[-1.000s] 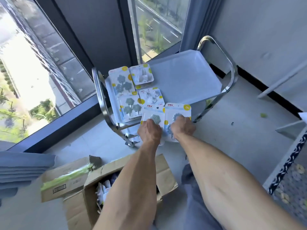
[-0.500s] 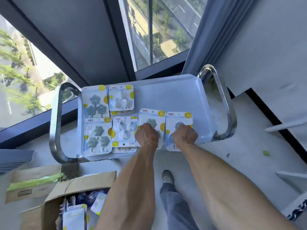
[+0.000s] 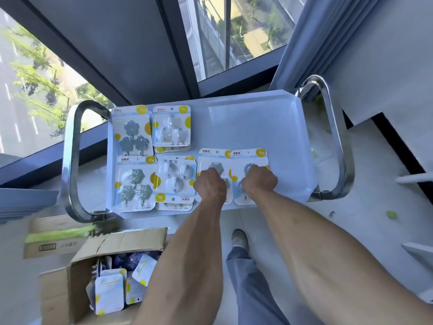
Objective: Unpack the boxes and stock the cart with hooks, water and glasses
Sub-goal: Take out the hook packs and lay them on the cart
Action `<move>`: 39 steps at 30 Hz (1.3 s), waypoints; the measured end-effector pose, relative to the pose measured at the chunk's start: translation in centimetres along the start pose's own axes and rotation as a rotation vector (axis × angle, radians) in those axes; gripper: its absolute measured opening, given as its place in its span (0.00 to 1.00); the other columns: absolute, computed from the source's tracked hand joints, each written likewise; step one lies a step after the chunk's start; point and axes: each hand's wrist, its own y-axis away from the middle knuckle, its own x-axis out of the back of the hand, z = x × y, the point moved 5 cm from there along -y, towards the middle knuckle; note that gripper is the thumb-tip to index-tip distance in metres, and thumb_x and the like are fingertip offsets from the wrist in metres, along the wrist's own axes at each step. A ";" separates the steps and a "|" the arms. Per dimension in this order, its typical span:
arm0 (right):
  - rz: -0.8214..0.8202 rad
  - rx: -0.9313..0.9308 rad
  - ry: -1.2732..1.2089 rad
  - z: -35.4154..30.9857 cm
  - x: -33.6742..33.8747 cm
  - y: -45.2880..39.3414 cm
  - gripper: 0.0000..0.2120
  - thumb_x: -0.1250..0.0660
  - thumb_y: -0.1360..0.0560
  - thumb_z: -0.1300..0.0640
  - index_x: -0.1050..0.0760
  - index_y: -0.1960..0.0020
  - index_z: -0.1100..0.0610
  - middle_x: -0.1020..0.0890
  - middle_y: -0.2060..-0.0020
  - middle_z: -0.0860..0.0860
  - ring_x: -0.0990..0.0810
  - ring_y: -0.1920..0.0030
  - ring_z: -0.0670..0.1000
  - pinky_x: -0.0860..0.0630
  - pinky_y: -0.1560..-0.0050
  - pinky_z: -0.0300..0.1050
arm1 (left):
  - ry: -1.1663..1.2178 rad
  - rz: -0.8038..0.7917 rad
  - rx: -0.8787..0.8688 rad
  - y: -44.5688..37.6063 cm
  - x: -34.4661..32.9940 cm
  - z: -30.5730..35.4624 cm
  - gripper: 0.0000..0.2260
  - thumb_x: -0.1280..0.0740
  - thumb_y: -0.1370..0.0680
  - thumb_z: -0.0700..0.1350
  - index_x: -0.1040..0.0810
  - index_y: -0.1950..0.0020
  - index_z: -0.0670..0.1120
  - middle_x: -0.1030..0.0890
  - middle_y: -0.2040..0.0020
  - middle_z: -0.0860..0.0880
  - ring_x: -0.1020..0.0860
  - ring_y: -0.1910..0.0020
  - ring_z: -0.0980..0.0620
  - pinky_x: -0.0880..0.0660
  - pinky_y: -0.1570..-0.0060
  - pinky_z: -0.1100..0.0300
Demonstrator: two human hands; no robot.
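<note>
Pressing down with both fists, your left hand (image 3: 209, 184) rests curled on one white-and-yellow carded hook pack (image 3: 214, 175) and your right hand (image 3: 259, 181) on its twin (image 3: 250, 174) just beside it, both lying at centre frame on the white plastic cart tray (image 3: 246, 127). Whether the fingers pinch the cards, you cannot tell (knuckles hide them). More packs wait in the open brown cardboard box (image 3: 103, 263) at lower left, nearer your left arm, long sides pointing up the frame.
</note>
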 end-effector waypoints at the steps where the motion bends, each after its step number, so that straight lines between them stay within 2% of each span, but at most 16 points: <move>1: -0.004 -0.007 0.017 0.0 -0.2 0.1 0.15 0.30 0.32 0.53 0.22 0.45 0.48 0.18 0.49 0.49 0.19 0.47 0.52 0.29 0.59 0.40 | -0.006 0.000 -0.008 0.1 0.1 0.0 0.09 0.35 0.25 0.39 0.21 0.46 0.46 0.19 0.46 0.45 0.20 0.45 0.44 0.33 0.57 0.58; 4: 0.002 -0.023 0.046 0.1 -0.8 1.0 0.12 0.32 0.29 0.53 0.21 0.46 0.49 0.18 0.50 0.49 0.19 0.48 0.52 0.28 0.59 0.41 | -0.002 -0.005 -0.044 0.6 0.4 -0.3 0.09 0.36 0.24 0.38 0.21 0.47 0.46 0.18 0.47 0.45 0.19 0.46 0.44 0.32 0.58 0.59; 7: 0.047 -0.040 0.066 0.3 -0.8 2.4 0.11 0.36 0.26 0.52 0.22 0.45 0.51 0.19 0.50 0.50 0.19 0.49 0.53 0.31 0.61 0.41 | 0.035 -0.006 -0.070 1.9 1.0 -1.1 0.06 0.38 0.23 0.39 0.22 0.53 0.48 0.18 0.49 0.45 0.19 0.50 0.44 0.33 0.62 0.59; 9: 0.073 -0.034 0.095 0.2 -0.9 3.9 0.12 0.37 0.24 0.52 0.23 0.42 0.52 0.19 0.47 0.51 0.20 0.46 0.53 0.30 0.58 0.42 | 0.071 0.011 -0.092 3.0 1.4 -2.5 0.05 0.39 0.23 0.40 0.26 0.56 0.48 0.18 0.50 0.45 0.19 0.50 0.44 0.35 0.62 0.58; 11: 0.089 -0.021 0.118 -0.2 -1.3 5.8 0.13 0.38 0.24 0.53 0.23 0.41 0.53 0.20 0.45 0.52 0.20 0.43 0.55 0.28 0.56 0.45 | 0.109 0.040 -0.117 4.2 1.6 -4.6 0.03 0.40 0.22 0.41 0.27 0.54 0.47 0.18 0.51 0.45 0.19 0.50 0.43 0.35 0.61 0.57; 16: 0.026 -0.041 0.078 -3.0 -5.8 13.3 0.13 0.37 0.24 0.56 0.24 0.40 0.56 0.20 0.42 0.55 0.21 0.42 0.58 0.25 0.51 0.48 | 0.113 0.015 -0.133 7.3 0.6 -13.2 0.10 0.39 0.22 0.42 0.23 0.43 0.46 0.20 0.45 0.43 0.21 0.45 0.42 0.33 0.56 0.55; 21: -0.008 -0.024 0.030 -9.1 -15.5 22.2 0.14 0.35 0.26 0.55 0.20 0.42 0.56 0.19 0.42 0.55 0.20 0.41 0.56 0.23 0.46 0.47 | 0.059 -0.025 -0.142 9.4 -0.6 -26.0 0.10 0.38 0.24 0.43 0.21 0.45 0.44 0.19 0.44 0.42 0.21 0.44 0.40 0.27 0.50 0.54; 28: -0.114 -0.002 -0.050 -17.4 -32.9 29.5 0.13 0.35 0.28 0.58 0.19 0.44 0.55 0.18 0.43 0.54 0.20 0.42 0.56 0.27 0.49 0.43 | 0.013 -0.105 -0.016 8.6 -7.2 -46.5 0.10 0.38 0.24 0.42 0.21 0.46 0.43 0.19 0.45 0.42 0.20 0.45 0.40 0.28 0.54 0.55; 33: -0.185 0.015 0.055 -20.6 -44.6 29.0 0.13 0.34 0.27 0.59 0.20 0.43 0.54 0.19 0.43 0.53 0.20 0.41 0.55 0.29 0.50 0.43 | -0.007 -0.251 0.147 7.3 -16.1 -58.4 0.11 0.38 0.24 0.42 0.21 0.45 0.44 0.18 0.47 0.43 0.20 0.46 0.42 0.30 0.56 0.56; 36: -0.219 0.057 0.118 -21.9 -51.2 26.8 0.14 0.36 0.25 0.55 0.22 0.40 0.52 0.20 0.42 0.53 0.21 0.40 0.54 0.29 0.50 0.42 | -0.032 -0.282 0.194 6.2 -21.5 -63.4 0.09 0.36 0.24 0.43 0.20 0.48 0.43 0.18 0.48 0.43 0.19 0.47 0.42 0.30 0.58 0.57; 39: -0.212 0.084 0.145 -22.7 -56.7 24.2 0.15 0.36 0.27 0.57 0.22 0.41 0.54 0.19 0.43 0.55 0.20 0.42 0.56 0.27 0.51 0.44 | -0.045 -0.295 0.189 3.5 -26.3 -66.0 0.08 0.35 0.24 0.44 0.20 0.49 0.43 0.18 0.48 0.43 0.19 0.48 0.42 0.27 0.58 0.56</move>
